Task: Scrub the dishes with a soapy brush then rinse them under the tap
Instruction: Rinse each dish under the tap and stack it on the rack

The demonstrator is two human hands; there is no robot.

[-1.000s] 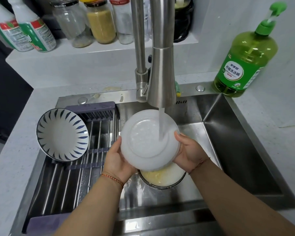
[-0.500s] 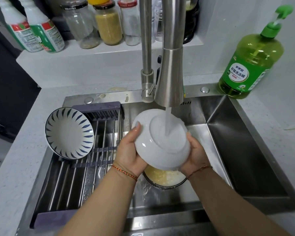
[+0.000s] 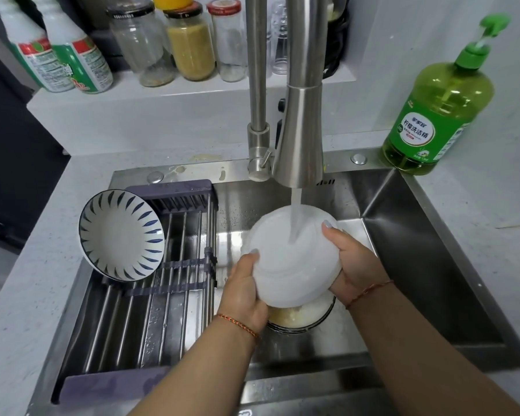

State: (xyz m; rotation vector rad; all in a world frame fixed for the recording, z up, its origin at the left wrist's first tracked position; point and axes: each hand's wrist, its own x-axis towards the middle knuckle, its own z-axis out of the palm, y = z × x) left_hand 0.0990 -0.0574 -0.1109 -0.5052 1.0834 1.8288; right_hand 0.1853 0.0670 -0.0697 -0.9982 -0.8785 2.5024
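Steel sink (image 3: 418,265); drying rack (image 3: 150,295) bearing striped bowl (image 3: 122,235), tilted. Tap (image 3: 302,130), running onto white bowl (image 3: 291,256), underside up. Left hand (image 3: 245,292), right hand (image 3: 354,262): each curled round bowl's rim.

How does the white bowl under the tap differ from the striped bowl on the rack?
The white bowl is plain, held bottom-up in both hands under running water; the striped bowl has blue dashes round its rim and leans on the drying rack, inside showing, untouched. Both are round.
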